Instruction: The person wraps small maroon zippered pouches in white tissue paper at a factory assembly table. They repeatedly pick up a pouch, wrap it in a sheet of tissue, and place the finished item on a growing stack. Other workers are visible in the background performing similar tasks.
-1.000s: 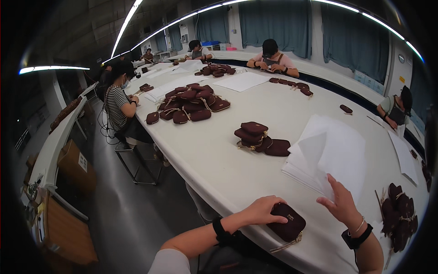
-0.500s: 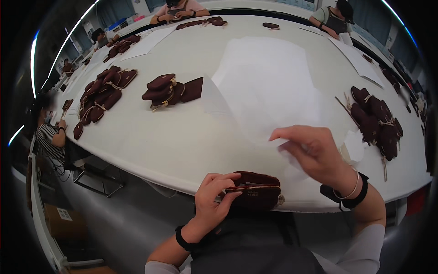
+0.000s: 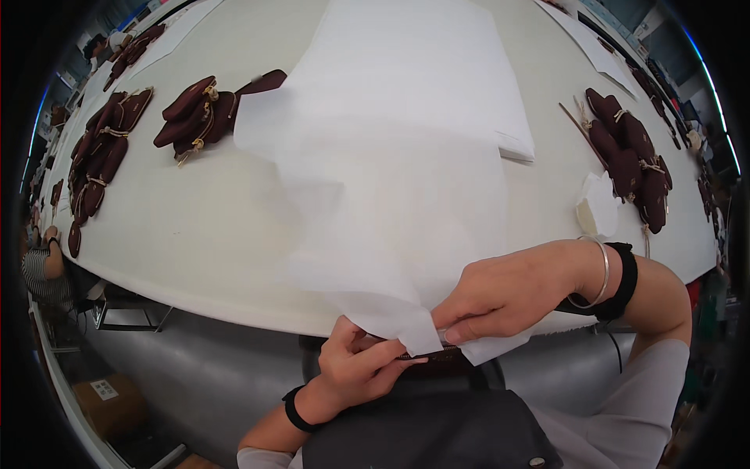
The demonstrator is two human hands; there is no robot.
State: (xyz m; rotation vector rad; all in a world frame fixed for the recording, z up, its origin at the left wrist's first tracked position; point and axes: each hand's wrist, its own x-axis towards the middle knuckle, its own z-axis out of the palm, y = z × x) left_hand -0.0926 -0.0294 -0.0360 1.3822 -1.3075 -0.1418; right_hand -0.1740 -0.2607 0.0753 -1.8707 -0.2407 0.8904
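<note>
At the table's near edge, a dark maroon zip pouch point(image 3: 444, 357) is mostly hidden by my hands and the paper. My left hand point(image 3: 353, 364) is closed on its left end, fingers gripping the rim by the zipper. With fingers bunched downward, my right hand point(image 3: 508, 301) presses a sheet of thin white paper point(image 3: 387, 319) at the pouch's mouth. The sheet drapes from there back over the table, and one corner sticks out below my right hand. How far the paper goes inside the pouch is hidden.
A stack of white paper point(image 3: 422, 70) lies straight ahead. Tied maroon pouches form a small cluster point(image 3: 190, 117), a left pile point(image 3: 101, 152) and a right pile point(image 3: 637, 160). Crumpled white paper point(image 3: 597, 207) sits by the right pile. A person in a striped top point(image 3: 45, 273) is at far left.
My right hand came down from above the table to the pouch, bringing white paper to its mouth. My left hand kept its hold. The view has tilted further down.
</note>
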